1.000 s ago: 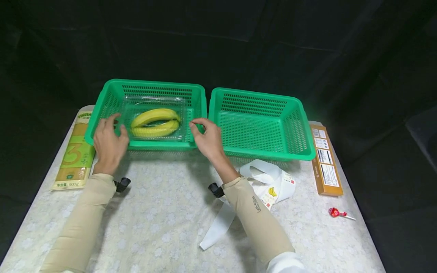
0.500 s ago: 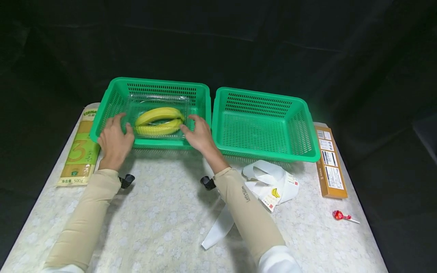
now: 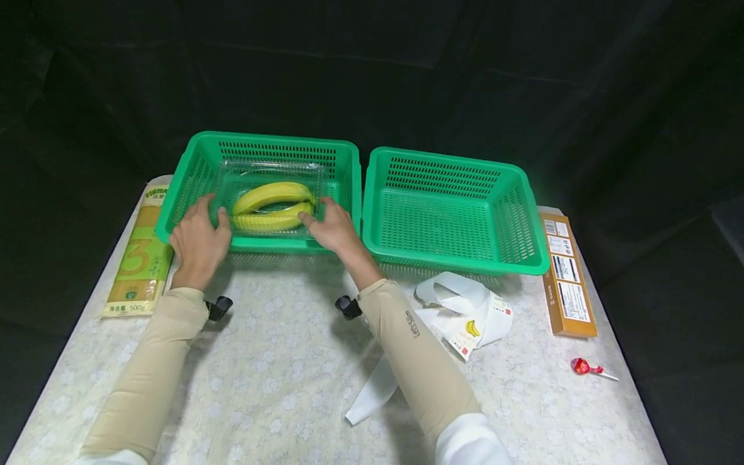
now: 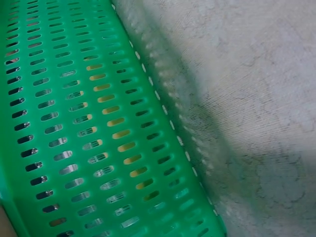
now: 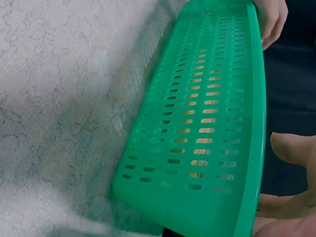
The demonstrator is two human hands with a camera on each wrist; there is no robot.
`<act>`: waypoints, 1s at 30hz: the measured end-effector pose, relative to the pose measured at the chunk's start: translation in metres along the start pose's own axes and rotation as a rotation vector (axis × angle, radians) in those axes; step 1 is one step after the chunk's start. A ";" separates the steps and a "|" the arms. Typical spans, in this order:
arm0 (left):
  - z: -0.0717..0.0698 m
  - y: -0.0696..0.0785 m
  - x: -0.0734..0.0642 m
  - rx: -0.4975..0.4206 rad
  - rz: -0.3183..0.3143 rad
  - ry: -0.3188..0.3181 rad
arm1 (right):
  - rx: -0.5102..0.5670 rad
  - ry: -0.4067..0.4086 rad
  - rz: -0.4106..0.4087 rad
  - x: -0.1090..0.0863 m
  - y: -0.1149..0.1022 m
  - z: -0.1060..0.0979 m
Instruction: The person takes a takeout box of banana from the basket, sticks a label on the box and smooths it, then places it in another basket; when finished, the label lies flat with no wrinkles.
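Observation:
Two yellow bananas lie in a clear plastic box inside the left green basket. At the box's left end is my left hand, fingers over the basket's left side and thumb spread at the box's front corner. My right hand is at the other end, its thumb over the box's front right part. In the right wrist view, this hand's thumb stands well apart from its fingers above the rim. Through the basket's slotted wall in the left wrist view, yellow shows; the left hand is mostly hidden there.
A second green basket stands at the right, with an orange-brown box beyond it. Nearer lie a white strip with banana labels and a red lollipop. A yellow-green packet lies left.
My right hand has moved left from the basket's right rim onto the box's right end. My left hand stays at the box's left end. The box has not visibly moved within its basket.

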State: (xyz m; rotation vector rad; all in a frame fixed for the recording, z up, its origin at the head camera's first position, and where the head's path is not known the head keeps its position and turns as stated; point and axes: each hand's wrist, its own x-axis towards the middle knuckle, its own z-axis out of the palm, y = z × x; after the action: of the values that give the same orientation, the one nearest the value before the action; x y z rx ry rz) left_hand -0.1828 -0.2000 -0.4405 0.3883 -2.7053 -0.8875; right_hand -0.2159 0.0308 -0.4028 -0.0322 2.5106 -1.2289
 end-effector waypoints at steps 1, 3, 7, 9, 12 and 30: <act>0.000 0.000 0.001 0.007 -0.002 -0.009 | 0.003 0.001 0.003 0.001 0.000 0.000; -0.002 0.001 0.002 0.025 -0.010 -0.034 | 0.009 -0.004 0.011 0.002 0.001 0.000; -0.003 0.003 0.004 0.047 -0.023 -0.082 | 0.012 -0.013 0.024 0.005 0.003 0.000; -0.003 0.003 0.005 0.054 -0.025 -0.095 | 0.012 -0.014 0.027 0.005 0.003 0.000; -0.003 0.002 0.006 0.061 -0.021 -0.098 | 0.006 -0.016 0.024 0.005 0.003 0.000; -0.008 0.003 0.005 0.052 -0.036 -0.140 | 0.003 -0.007 -0.002 0.004 0.004 0.001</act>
State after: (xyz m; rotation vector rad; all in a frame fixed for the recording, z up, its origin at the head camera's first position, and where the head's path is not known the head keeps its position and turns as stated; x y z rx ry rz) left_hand -0.1851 -0.2032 -0.4315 0.4013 -2.8629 -0.8869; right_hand -0.2189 0.0318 -0.4081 -0.0378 2.5036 -1.2307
